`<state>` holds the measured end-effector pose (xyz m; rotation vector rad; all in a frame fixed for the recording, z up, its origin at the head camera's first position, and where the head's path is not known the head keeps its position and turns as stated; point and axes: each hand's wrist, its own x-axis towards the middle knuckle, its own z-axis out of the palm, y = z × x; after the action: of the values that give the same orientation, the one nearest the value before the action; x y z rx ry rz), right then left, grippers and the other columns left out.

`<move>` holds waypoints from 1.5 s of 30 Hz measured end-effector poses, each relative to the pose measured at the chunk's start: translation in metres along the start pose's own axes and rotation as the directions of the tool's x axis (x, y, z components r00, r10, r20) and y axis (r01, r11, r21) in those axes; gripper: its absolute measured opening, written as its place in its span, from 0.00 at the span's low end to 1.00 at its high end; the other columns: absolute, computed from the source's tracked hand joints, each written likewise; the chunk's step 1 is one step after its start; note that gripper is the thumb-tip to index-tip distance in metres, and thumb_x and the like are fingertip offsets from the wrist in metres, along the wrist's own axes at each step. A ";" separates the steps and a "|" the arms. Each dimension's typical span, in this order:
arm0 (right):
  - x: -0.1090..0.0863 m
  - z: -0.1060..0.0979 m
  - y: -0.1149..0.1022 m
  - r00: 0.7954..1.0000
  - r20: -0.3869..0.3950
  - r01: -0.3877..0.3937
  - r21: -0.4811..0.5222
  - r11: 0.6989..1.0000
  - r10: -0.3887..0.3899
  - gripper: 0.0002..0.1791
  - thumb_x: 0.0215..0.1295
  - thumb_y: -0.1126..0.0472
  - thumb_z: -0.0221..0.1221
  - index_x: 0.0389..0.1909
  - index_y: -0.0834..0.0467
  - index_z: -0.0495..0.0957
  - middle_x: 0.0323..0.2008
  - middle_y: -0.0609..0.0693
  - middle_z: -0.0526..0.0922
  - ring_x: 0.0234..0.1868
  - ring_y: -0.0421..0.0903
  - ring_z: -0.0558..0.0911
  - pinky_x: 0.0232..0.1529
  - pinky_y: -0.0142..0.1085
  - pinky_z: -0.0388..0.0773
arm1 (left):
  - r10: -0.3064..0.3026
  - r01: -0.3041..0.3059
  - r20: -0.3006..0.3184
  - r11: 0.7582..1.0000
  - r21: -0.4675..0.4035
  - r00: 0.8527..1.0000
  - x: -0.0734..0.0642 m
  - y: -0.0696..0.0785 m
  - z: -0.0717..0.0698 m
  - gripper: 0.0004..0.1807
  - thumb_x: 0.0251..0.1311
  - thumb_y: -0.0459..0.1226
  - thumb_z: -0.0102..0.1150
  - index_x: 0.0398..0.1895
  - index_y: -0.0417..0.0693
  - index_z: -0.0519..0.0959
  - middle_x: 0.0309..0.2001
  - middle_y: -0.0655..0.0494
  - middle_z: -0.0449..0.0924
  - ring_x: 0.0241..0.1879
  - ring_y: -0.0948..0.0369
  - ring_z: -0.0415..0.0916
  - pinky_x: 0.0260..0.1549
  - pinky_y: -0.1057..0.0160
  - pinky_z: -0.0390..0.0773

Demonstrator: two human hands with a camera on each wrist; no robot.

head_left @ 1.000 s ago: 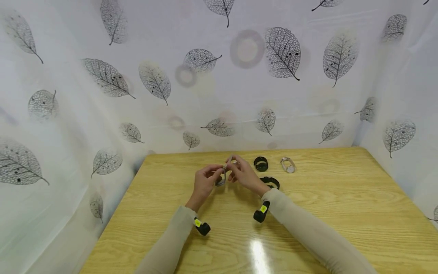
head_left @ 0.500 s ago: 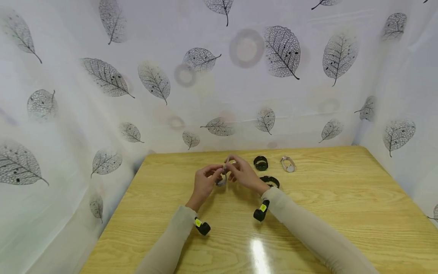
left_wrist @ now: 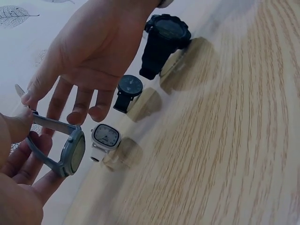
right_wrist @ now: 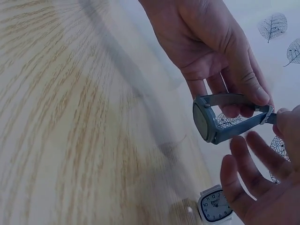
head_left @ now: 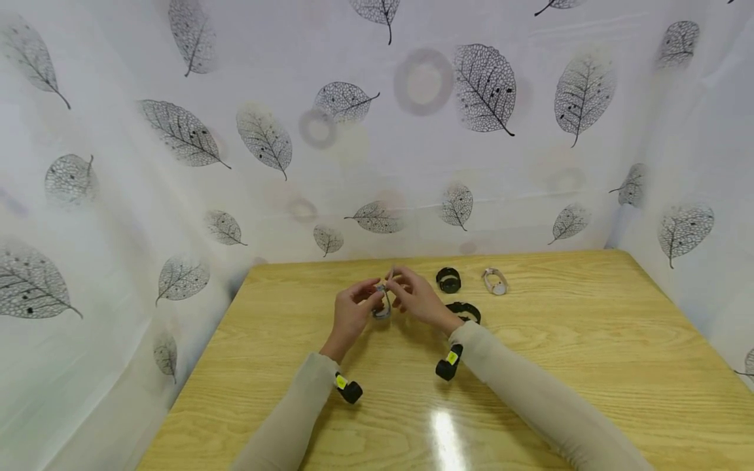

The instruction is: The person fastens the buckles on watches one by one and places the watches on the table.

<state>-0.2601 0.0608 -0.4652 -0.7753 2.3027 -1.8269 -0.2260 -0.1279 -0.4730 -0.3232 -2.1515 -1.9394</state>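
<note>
A grey-blue wristwatch [right_wrist: 204, 120] is held between both hands, its strap bent into a loop. My left hand [head_left: 352, 317] grips the strap by the buckle; in the right wrist view its thumb [right_wrist: 258, 95] lies on the band with fingers behind. At the free strap end, my right hand [head_left: 423, 302] pinches with thumb and index finger, its other fingers spread below. The round watch case faces away from the buckle, as the left wrist view also shows for the wristwatch [left_wrist: 72, 152]. Part of the strap end is hidden by the right fingertips.
Right of the hands on the wooden table [head_left: 559, 366] are a black watch [head_left: 449, 280], a pale watch [head_left: 496, 282] and a larger black watch [left_wrist: 165, 40], partly behind the right wrist in the head view. A leaf-print curtain [head_left: 377, 163] surrounds the table.
Left index finger and thumb have spread slightly apart at the buckle, so more of the strap shows between them. The right hand keeps its pinch with little movement.
</note>
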 end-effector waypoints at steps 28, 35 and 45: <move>-0.001 0.000 -0.006 0.987 -0.154 -0.009 0.210 0.978 0.042 0.18 0.76 0.51 0.61 0.60 0.54 0.82 0.51 0.59 0.84 0.40 0.71 0.79 0.38 0.52 0.86 | -0.094 0.092 -0.009 0.991 -0.095 0.996 0.000 -0.002 -0.002 0.13 0.64 0.36 0.72 0.46 0.37 0.87 0.42 0.44 0.89 0.39 0.55 0.88 0.43 0.61 0.87; -0.001 -0.008 -0.009 0.994 -0.106 0.003 0.138 0.990 0.012 0.16 0.75 0.52 0.62 0.56 0.56 0.85 0.41 0.57 0.85 0.39 0.74 0.79 0.40 0.61 0.83 | -0.087 0.085 -0.011 0.987 -0.140 0.996 0.001 -0.001 -0.001 0.14 0.64 0.32 0.71 0.48 0.30 0.85 0.44 0.39 0.87 0.42 0.45 0.88 0.44 0.55 0.87; -0.001 -0.021 -0.014 0.999 -0.025 0.048 0.011 0.999 -0.047 0.13 0.73 0.53 0.64 0.52 0.53 0.87 0.43 0.53 0.87 0.37 0.69 0.84 0.39 0.63 0.83 | -0.065 0.068 0.022 0.986 -0.150 0.998 0.001 0.003 -0.003 0.13 0.65 0.32 0.69 0.48 0.31 0.85 0.44 0.40 0.88 0.40 0.51 0.88 0.45 0.53 0.87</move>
<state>-0.2626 0.0773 -0.4469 -0.8169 2.3059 -1.8784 -0.2263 -0.1301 -0.4697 -0.2981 -2.0549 -2.1501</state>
